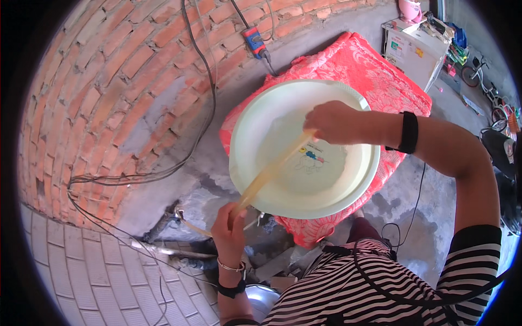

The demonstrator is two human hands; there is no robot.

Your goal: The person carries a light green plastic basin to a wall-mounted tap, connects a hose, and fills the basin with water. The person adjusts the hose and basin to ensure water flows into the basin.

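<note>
A pale green plastic basin (253, 106) with a cartoon print on its bottom stands on a red patterned cloth (391, 89); it seems to hold shallow water. A translucent yellowish hose (265, 175) stretches slantwise over the basin between my two hands. My left hand (229, 228) grips it beside the basin's near-left rim. Over the middle of the basin, my right hand (329, 121) closes on the hose's other visible part, close to its end. The fingers hide the hose's tip, and whether water flows from it cannot be told.
A power strip (253, 41) with plugs hangs on the brick wall (134, 65), beside dark cables (210, 114). Below left are a tap (179, 212) and pipes. A white box (416, 49) bearing writing holds a pink pitcher (409, 9). Bicycles (483, 83) stand far right. A metal bowl (261, 299) is beside me.
</note>
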